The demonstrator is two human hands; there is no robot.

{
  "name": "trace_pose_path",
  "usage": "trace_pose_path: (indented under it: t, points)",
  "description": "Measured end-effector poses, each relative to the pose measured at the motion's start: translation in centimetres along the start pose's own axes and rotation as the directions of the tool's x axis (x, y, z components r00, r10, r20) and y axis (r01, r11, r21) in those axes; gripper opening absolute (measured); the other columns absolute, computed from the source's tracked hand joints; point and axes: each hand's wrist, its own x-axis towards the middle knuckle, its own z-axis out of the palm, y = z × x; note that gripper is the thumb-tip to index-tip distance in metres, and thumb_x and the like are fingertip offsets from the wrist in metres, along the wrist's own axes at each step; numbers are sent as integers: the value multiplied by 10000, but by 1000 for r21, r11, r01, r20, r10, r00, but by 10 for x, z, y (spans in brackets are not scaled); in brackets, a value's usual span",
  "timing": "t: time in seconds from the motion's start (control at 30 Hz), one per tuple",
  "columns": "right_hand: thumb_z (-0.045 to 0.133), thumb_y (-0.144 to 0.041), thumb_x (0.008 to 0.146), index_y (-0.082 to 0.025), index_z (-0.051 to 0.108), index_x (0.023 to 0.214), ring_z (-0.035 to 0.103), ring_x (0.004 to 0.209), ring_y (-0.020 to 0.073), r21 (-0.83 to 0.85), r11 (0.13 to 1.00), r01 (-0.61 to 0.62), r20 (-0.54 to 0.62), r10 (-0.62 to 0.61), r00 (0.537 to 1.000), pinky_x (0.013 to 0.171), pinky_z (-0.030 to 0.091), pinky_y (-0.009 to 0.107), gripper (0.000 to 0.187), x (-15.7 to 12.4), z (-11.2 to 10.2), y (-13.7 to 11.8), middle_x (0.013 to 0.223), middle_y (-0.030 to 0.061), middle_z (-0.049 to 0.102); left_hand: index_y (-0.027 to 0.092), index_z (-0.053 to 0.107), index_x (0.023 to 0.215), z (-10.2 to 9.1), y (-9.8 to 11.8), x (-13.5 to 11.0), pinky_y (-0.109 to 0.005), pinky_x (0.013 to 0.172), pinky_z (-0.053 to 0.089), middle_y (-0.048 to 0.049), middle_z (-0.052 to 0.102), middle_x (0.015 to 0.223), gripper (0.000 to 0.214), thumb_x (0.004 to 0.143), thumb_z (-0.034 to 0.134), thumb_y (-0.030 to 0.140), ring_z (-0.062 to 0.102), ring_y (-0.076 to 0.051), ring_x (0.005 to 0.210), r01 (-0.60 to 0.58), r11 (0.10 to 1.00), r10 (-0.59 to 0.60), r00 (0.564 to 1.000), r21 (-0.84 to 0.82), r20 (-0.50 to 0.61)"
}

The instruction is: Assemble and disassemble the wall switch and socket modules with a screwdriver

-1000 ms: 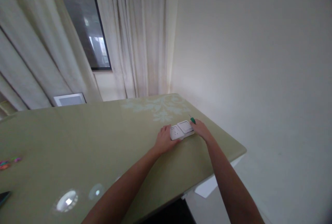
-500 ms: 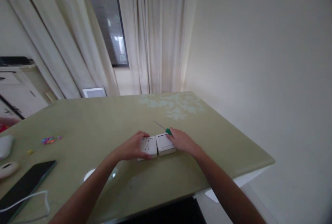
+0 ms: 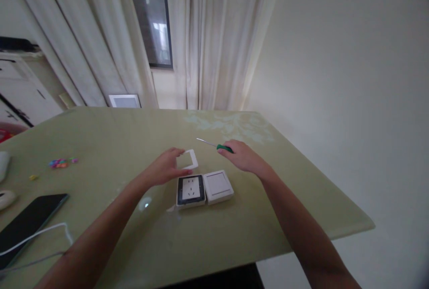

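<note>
My left hand (image 3: 166, 166) grips a white square cover frame (image 3: 194, 159) by its left side, just behind the wall socket. The wall socket (image 3: 191, 188) lies face up on the table, its dark inner surround bare around the white slotted middle. Close against its right side is a white wall switch (image 3: 218, 185) with a large rocker. My right hand (image 3: 243, 155) is closed round the green handle of a screwdriver (image 3: 224, 148), whose thin metal shaft points left above the table, behind the switch.
On the left of the green-covered table (image 3: 134, 137) lie a black phone (image 3: 31, 224), a white cable (image 3: 36, 236), small colourful pieces (image 3: 62, 163) and a yellow bit (image 3: 33, 177). A wall (image 3: 335, 79) rises on the right, curtains (image 3: 214, 39) behind.
The white cover frame has come off the socket in my left hand and moved back. My right hand has left the switch, lifting away with the screwdriver. The view has shifted slightly.
</note>
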Motion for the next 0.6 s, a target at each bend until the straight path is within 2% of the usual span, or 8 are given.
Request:
trace_pose_path:
  t: [0.07, 0.17, 0.23, 0.3, 0.4, 0.5, 0.57, 0.6]
  points:
    - [616, -331, 1106, -188, 779, 987, 711, 995, 233, 41, 998, 56, -50, -54, 997, 891, 494, 353, 248, 15, -7, -12, 1029, 75, 786, 203, 850, 1157, 0, -18, 18, -521, 1063, 564, -182, 813, 1161, 734, 579, 1006, 629, 751, -455, 1131, 41, 999, -40, 999, 33, -31]
    - [675, -275, 1073, -211, 783, 1102, 734, 1023, 217, 115, 983, 140, -115, -127, 985, 897, 489, 330, 129, 32, -12, -31, 1083, 60, 814, 199, 840, 1174, 1, -38, 32, -594, 1156, 517, -194, 816, 1243, 755, 569, 993, 625, 722, -491, 1242, 70, 994, -68, 997, 80, -21]
    - [773, -293, 1020, -219, 773, 1160, 749, 974, 216, 159, 972, 171, -171, -144, 975, 865, 498, 329, 159, 40, -12, -40, 1066, 57, 821, 201, 823, 1226, 1, -44, 31, -640, 1198, 485, -200, 797, 1346, 743, 664, 922, 677, 694, -501, 1317, 72, 992, -73, 997, 109, 10]
    - [870, -321, 951, -228, 759, 1190, 759, 926, 213, 198, 962, 189, -227, -143, 963, 850, 510, 333, 279, 45, -9, -47, 1030, 43, 823, 217, 795, 1297, 1, -44, 20, -644, 1235, 465, -187, 758, 1454, 719, 797, 806, 733, 670, -478, 1382, 58, 991, -64, 997, 121, 48]
    - [963, -326, 859, -254, 733, 1224, 769, 901, 195, 300, 919, 256, -321, -155, 934, 865, 539, 321, 437, 48, -5, -51, 990, 4, 826, 239, 735, 1413, 1, -32, -7, -597, 1296, 430, -151, 678, 1586, 677, 974, 624, 742, 620, -409, 1476, 26, 994, -38, 994, 105, 106]
    - [991, -344, 817, -259, 717, 1236, 741, 790, 159, 497, 790, 358, -412, -149, 899, 736, 554, 271, 508, 44, -1, -56, 948, -16, 813, 305, 687, 1484, -3, -9, -40, -557, 1302, 444, -93, 658, 1610, 530, 1102, 521, 632, 606, -340, 1499, 19, 998, -30, 981, 61, 192]
    - [965, -372, 842, -252, 712, 1218, 677, 678, 123, 594, 706, 385, -431, -125, 894, 599, 511, 231, 469, 36, -1, -60, 904, -25, 785, 374, 598, 1568, -7, 8, -57, -578, 1280, 471, -69, 613, 1653, 523, 1095, 596, 596, 586, -345, 1515, 54, 999, -50, 937, -2, 346]
    - [943, -375, 867, -250, 709, 1200, 647, 648, 110, 608, 690, 393, -443, -116, 889, 565, 491, 218, 426, 32, -1, -62, 881, -31, 764, 396, 527, 1623, -9, 15, -63, -597, 1267, 484, -74, 579, 1683, 659, 1030, 711, 613, 571, -369, 1525, 62, 997, -41, 907, -35, 419]
